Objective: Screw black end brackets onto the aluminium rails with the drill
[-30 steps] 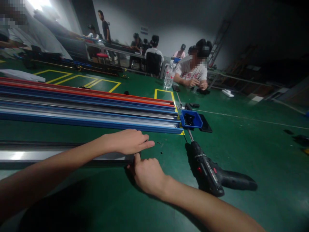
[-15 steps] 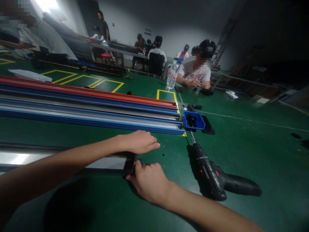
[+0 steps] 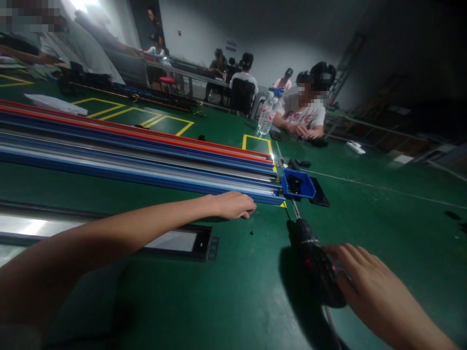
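My left hand (image 3: 236, 204) hovers over the green table, its fingers curled together near the blue rail's end; whatever they pinch is hidden. Below it lies a dark-framed long profile (image 3: 178, 241) with a small holed bracket (image 3: 214, 248) at its right end. My right hand (image 3: 365, 277) is wrapped round the handle of a black power drill (image 3: 315, 262), whose long bit points toward the blue bin (image 3: 297, 184) of black parts. One tiny dark screw (image 3: 251, 233) lies on the table between my hands.
Several blue, grey and orange rails (image 3: 146, 160) run in from the left. Water bottles (image 3: 266, 114) stand at the back, beside a person (image 3: 304, 114) seated across the table. A black flat object (image 3: 320, 192) lies by the bin. More people sit or stand further back.
My right hand has left the profile's end and taken hold of the drill. My left hand has moved slightly right and up, off the profile, its fingers now more curled.
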Demonstrator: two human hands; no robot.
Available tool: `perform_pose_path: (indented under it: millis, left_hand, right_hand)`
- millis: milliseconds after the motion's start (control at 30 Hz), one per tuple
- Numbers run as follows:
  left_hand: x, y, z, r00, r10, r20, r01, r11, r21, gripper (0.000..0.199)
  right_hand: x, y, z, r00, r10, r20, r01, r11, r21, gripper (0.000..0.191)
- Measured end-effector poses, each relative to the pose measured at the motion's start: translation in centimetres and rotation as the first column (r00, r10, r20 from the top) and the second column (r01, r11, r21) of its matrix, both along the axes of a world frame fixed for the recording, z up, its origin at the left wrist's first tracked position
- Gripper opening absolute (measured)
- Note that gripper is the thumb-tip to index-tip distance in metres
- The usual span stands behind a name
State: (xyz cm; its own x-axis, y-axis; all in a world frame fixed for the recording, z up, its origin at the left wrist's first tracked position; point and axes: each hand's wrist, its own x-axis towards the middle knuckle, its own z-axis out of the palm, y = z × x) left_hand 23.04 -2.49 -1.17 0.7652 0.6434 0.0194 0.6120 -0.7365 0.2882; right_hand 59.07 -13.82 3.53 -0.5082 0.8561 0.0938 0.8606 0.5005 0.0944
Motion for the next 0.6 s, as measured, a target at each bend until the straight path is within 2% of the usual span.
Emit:
perform_pose_path:
  millis: [67, 133, 200, 333, 433, 533, 600]
  left_hand:
    - [-0.3, -0.3, 0.9, 0.999, 0.027, 0.022, -0.027, 1.000, 0.009, 0.014]
    - [-0.6, -1.0, 2.4, 0.997, 0.059, 0.056, -0.060, 0.998, 0.019, 0.021]
    - [-1.1, -2.0, 4.2, 0.988, 0.079, 0.130, -0.080, 0.997, -0.003, 0.023]
    - [-2.0, -5.1, 7.0, 0.927, 0.129, 0.352, -0.077, 0.984, -0.159, 0.016]
    - [-2.6, -7.7, 7.4, 0.824, 0.239, 0.513, -0.082, 0.948, -0.309, 0.019]
    - [-2.9, -9.6, 6.8, 0.712, 0.342, 0.613, -0.047, 0.895, -0.444, 0.033]
    - [-3.1, -10.2, 6.1, 0.628, 0.441, 0.642, -0.066, 0.852, -0.520, 0.029]
  right_hand:
    - [3.5, 0.3, -1.2, 0.999, -0.033, 0.022, 0.034, 0.999, -0.026, 0.047]
    - [5.3, 0.3, -2.5, 1.000, -0.028, -0.007, 0.027, 0.994, -0.108, 0.060]
    - [5.6, 0.4, -3.5, 0.999, -0.041, -0.027, 0.035, 0.984, -0.177, 0.062]
    - [4.8, 1.3, -4.5, 0.998, -0.052, -0.041, 0.044, 0.980, -0.192, 0.057]
    - [5.1, 2.1, -4.8, 0.998, -0.045, -0.033, 0.037, 0.978, -0.205, 0.050]
    - [6.1, 2.4, -5.1, 0.999, -0.029, 0.025, 0.033, 0.988, -0.148, 0.048]
    - [6.8, 2.0, -5.5, 0.999, 0.006, 0.036, -0.003, 0.997, -0.076, 0.051]
